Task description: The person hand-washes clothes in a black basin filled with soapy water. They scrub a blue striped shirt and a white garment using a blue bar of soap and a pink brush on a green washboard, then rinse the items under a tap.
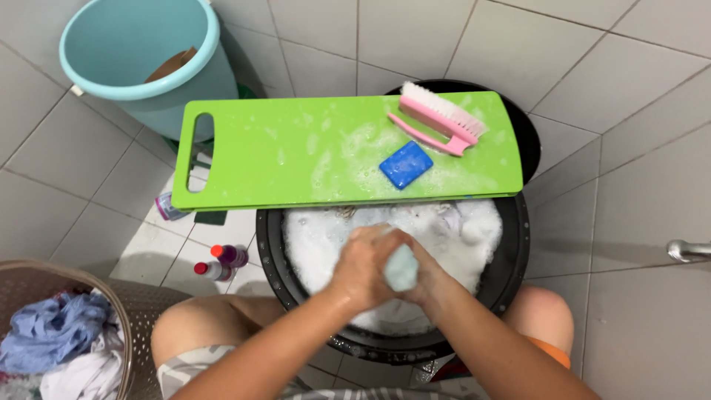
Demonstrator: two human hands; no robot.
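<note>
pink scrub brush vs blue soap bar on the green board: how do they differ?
The pink plastic scrub brush is long, with a handle and pale bristles; the blue rectangular soap bar is a flat, compact block. The brush lies near the far right edge of the green plastic washboard; the soap sits nearer the suds-filled black basin. Both rest untouched on the foamy board, angled diagonally, while the left hand and right hand clasp a pale cloth over the basin.

Both forearms rise from 6 o'clock and converge toward the centre. The left hand [361, 268] and right hand [422, 272] are wet and pressed together, fingers curled shut around something pale between the palms. Bare knees sit at 7 and 5 o'clock.
</note>
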